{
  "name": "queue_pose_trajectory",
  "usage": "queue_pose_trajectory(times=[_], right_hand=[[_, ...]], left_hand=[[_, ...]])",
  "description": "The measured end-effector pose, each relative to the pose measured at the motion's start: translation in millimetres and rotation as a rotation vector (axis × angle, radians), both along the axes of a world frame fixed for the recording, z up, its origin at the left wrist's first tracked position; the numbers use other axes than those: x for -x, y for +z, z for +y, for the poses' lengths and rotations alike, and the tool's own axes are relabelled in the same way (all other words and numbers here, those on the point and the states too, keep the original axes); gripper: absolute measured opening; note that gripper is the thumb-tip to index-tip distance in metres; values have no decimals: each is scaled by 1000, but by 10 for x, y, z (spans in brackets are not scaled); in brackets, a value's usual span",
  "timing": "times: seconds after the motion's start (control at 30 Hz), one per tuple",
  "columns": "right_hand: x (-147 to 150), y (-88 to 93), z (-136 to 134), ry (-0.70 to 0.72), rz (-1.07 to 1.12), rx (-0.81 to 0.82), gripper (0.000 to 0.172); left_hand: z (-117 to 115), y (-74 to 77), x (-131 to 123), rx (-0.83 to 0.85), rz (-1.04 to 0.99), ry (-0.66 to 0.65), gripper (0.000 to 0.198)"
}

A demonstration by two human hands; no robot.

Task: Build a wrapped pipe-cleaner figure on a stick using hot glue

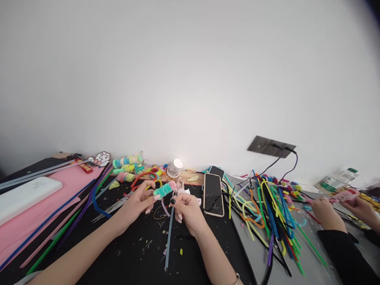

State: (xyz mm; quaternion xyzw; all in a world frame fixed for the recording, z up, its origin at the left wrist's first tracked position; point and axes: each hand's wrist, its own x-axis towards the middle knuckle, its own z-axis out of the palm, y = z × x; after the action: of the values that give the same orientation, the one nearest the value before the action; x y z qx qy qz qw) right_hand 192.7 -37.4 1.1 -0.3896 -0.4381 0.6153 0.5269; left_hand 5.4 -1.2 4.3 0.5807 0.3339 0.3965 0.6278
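Note:
My left hand [141, 201] is closed around a fuzzy roll of coiled pipe cleaner [164, 191], turquoise with a pink end, held above the black tabletop. Close to the pink end, my right hand [190, 211] pinches its thumb and fingers together. A small dark spot shows at those fingertips, but I cannot make out what they hold. Below the hands a translucent glue stick [168, 247] points towards me. Scissors [111, 209] lie beside my left wrist, their handles partly hidden. Similar striped pipe cleaner rolls [127, 160] lie behind my left hand.
A lit white cup [175, 168] stands by the wall. Phones [213, 194] lie right of my hands, near heaped loose pipe cleaners [276, 213]. Pink sheets [74, 186] and a white case [29, 198] lie left. Another person's hands [328, 213] work at right, near a bottle [338, 180].

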Motion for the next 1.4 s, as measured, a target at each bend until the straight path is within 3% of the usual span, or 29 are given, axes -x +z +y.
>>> queue_pose_trajectory(times=[0.13,0.23,0.33,0.53,0.67,1.1,1.4], right_hand=[[-25,89,-6,-11,249,-14,33],[-46,115,10,-11,390,-8,34],[-68,93,37,-46,408,15,30],[-72,61,45,-121,353,75,43],[-56,50,41,-140,302,58,33],[-50,-11,20,-116,218,47,30],[-52,15,40,-110,181,21,40]], left_hand=[[25,24,30,37,-34,247,36],[26,68,41,54,-28,325,35],[-2,135,28,58,-27,348,35],[-68,234,-9,62,-30,385,42],[-57,219,-10,68,-33,394,43],[-32,172,-4,40,-36,381,39],[-20,180,-5,65,-35,371,39]])
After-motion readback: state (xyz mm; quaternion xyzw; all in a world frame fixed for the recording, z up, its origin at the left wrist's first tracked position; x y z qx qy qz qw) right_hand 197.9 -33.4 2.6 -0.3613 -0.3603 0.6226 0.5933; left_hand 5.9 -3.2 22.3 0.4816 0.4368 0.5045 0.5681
